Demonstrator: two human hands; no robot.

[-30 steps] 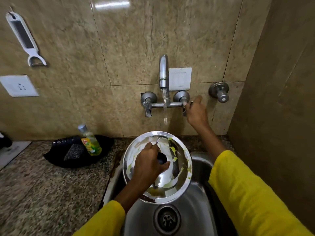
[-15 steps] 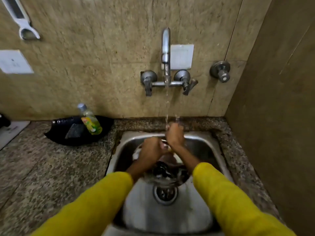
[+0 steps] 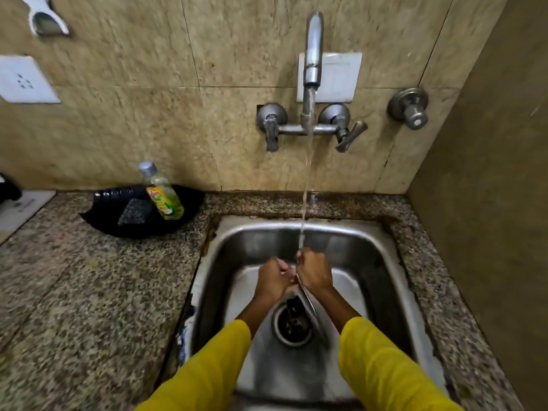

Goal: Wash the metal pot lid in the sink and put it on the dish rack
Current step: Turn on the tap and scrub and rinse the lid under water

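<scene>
The metal pot lid (image 3: 311, 307) stands on edge in the steel sink (image 3: 296, 225), so I see only its thin rim running between my hands toward the drain (image 3: 292, 323). My left hand (image 3: 271, 281) grips it from the left side. My right hand (image 3: 314, 272) closes on it from the right, right under the water falling from the faucet (image 3: 312, 63). Most of the lid's face is hidden by my hands. No dish rack is in view.
A green dish soap bottle (image 3: 164, 198) and a dark scrub pad (image 3: 133, 212) lie in a black tray (image 3: 118, 226) on the speckled counter left of the sink. A wall valve (image 3: 410, 108) sits right of the tap handles. A brown wall closes the right side.
My right hand left the tap handle and dropped to the lid. The lid went from face-up and soapy to edge-on low in the sink under running water.
</scene>
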